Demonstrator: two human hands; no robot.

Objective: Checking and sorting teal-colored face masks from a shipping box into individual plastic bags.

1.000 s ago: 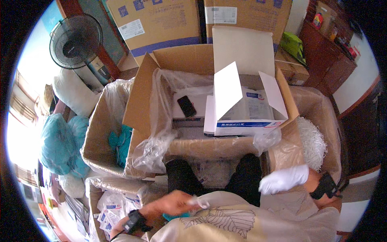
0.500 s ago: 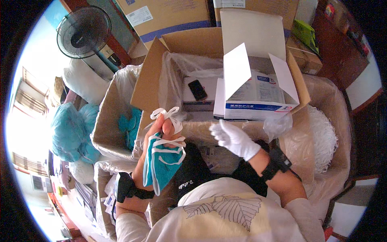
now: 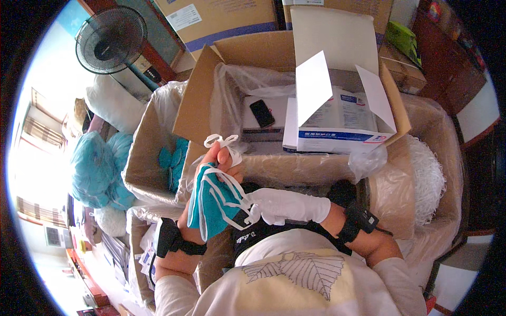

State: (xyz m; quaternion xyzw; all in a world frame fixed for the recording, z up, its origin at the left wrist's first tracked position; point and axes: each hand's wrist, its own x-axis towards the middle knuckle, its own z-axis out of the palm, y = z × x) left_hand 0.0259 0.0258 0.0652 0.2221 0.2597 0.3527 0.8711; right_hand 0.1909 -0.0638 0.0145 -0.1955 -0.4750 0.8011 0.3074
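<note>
Well, L hand (image 3: 224,158): bare; grip narrow, thumb + fingers pinch bunched white straps (image 3: 235,157); these cover part of the fingers.
Teal mask (image 3: 211,210): hangs folded below L hand, in front of L forearm; its inner side & no. of layers can't be seen.
R hand (image 3: 287,205): in white glove, fingertips at the lower strap loops, just R of mask. White is over white, so I cannot tell if this grip holds a loop or only touches it.
White box (image 3: 319,146): open, flaps up, at R side of brown carton (image 3: 274,169); its bottom is hidden under packets (image 3: 350,111).
Phone (image 3: 262,114): dark, lies L of white box; nothing readable on screen.
Side carton (image 3: 145,168): teal pieces (image 3: 174,163) inside, partly hid by brown carton; amt. unclear.
White strands (image 3: 429,181): at R, L part hidden behind a carton wall w/ plastic.
Lower L carton (image 3: 139,226): mostly covered by L forearm; contents hard to make out.
Back cartons (image 3: 232,18): cut off at top edge.
Teal bundles (image 3: 95,171): far L, pale from strong window light.
</note>
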